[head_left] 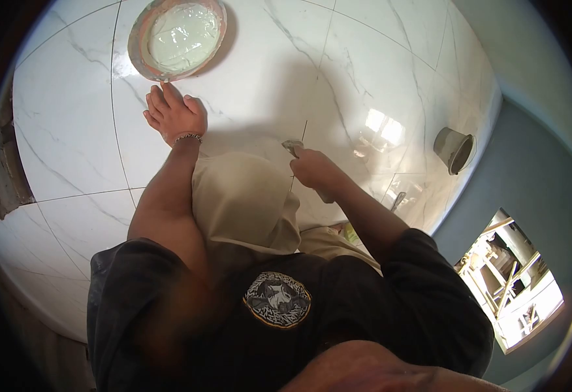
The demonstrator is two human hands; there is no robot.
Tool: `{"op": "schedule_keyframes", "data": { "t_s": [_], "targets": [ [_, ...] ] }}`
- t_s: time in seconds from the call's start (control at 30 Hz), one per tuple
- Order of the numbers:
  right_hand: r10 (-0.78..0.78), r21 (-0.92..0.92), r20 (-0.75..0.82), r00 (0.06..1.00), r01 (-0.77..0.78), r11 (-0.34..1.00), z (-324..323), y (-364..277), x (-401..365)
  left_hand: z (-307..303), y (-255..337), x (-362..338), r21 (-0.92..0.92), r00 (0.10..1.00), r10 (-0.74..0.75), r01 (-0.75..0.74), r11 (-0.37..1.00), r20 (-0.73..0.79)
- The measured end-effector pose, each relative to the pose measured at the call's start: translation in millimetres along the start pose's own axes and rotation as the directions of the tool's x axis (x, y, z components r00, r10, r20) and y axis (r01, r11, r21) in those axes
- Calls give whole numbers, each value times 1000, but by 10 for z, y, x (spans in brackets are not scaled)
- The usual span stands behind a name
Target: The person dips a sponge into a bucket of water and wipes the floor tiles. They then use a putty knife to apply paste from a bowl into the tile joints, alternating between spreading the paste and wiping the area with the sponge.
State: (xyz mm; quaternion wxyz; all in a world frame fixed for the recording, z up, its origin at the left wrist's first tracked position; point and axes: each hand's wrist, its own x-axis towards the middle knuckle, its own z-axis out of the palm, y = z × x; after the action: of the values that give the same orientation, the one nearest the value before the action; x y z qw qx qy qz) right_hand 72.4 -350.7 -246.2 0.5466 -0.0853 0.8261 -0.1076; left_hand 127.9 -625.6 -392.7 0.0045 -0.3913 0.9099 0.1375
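My left hand [176,116] lies with its fingers apart on the white marbled tile floor [247,78], just below a round basin [143,62] of pale, creamy paste [185,36]. A bracelet circles that wrist. My right hand [315,171] is closed round a grey cloth or rag-like item [292,147], whose end sticks out beyond the fingers near a dark tile joint. Exactly what this item is cannot be made out. The hand is beside my knee, over the floor.
A small grey bucket [454,150] leans near the wall at the right. A metal tool [398,200] lies behind my right forearm. A bright opening [514,281] shows in the dark grey wall. At the far left is a brownish edge [13,163].
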Motion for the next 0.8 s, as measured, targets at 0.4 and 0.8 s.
{"op": "schedule_keyframes", "data": {
  "t_s": [0.4, 0.8],
  "targets": [
    [-181, -395, -144, 973, 112, 912, -2211, -571, 1847, 22, -2, -5, -5, 1000, 0, 0, 1000, -23],
    [-19, -50, -125, 992, 12, 999, -183, -286, 229, -15, 25, 2, 5, 1000, -16, 16, 1000, -1]
  ]
}}
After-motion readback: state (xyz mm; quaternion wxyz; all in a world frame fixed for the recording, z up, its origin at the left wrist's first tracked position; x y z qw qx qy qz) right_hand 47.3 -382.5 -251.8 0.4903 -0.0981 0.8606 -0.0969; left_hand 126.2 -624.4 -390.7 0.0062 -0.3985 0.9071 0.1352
